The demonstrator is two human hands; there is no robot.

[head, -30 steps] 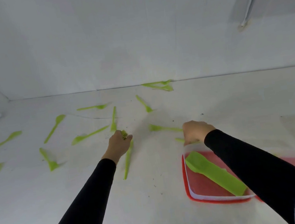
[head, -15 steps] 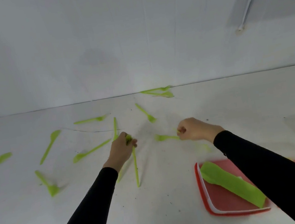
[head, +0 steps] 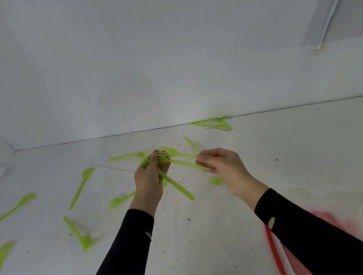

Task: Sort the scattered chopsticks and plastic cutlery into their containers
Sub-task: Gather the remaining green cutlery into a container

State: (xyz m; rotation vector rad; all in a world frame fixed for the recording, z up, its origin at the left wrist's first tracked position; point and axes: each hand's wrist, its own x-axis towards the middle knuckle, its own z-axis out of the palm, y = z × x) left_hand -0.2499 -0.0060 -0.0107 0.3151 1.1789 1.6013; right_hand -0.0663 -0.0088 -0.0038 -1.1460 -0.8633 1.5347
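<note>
Spoons lie scattered on the table far left of the tray, well apart from both hands. Left of the tray and farther from us, our left hand grips a bunch of forks near their heads, with the fingers curled round them. Tines fan out past the fingertips, and one handle slants back down toward the tray.

Between the hands a fork runs almost level. Its head sits at the left thumb and its handle points toward the tray side. Our right hand, the one nearer the tray, pinches that handle's end between thumb and fingertips, with the other fingers loosely apart. Blur keeps us from telling how firm the pinch is.

We judge that the coming move turns on this line. The fork's long axis spans from the right fingertips to the left grip, so it should slide along its own length, away from the tray, into the bunch. The tray itself is blurred and partly hidden behind the right sleeve.
</note>
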